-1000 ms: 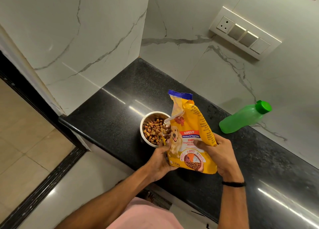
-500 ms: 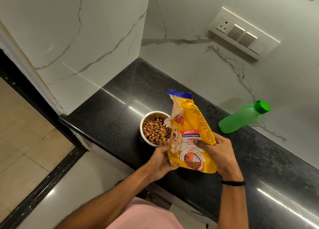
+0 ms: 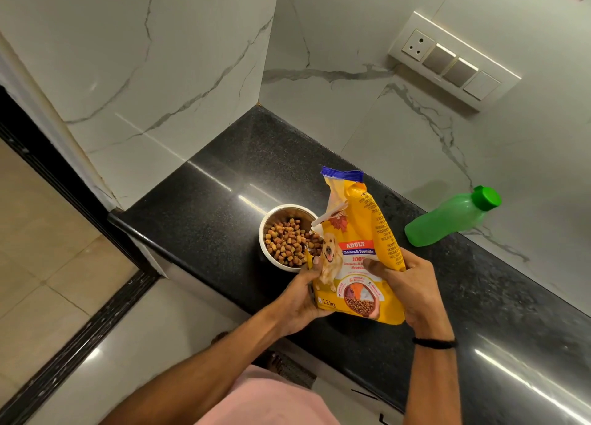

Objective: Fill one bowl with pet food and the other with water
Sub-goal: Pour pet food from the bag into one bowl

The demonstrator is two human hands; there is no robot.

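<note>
While both hands' fingers [image 3: 316, 266] clamp one food bag [image 3: 355, 252], one filled bowl [image 3: 289, 236] and one bottle [image 3: 447, 218] stand nearby.

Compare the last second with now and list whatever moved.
Nothing visibly moved. Both hands, left and right, keep gripping the upright food bag beside the bowl of kibble; the green bottle stays on the counter.

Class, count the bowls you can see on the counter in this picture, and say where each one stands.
1. A steel bowl holding kibble stands on the black counter, just left of the yellow pet food bag. A second bowl may be hidden behind the bag or outside the view.
</note>
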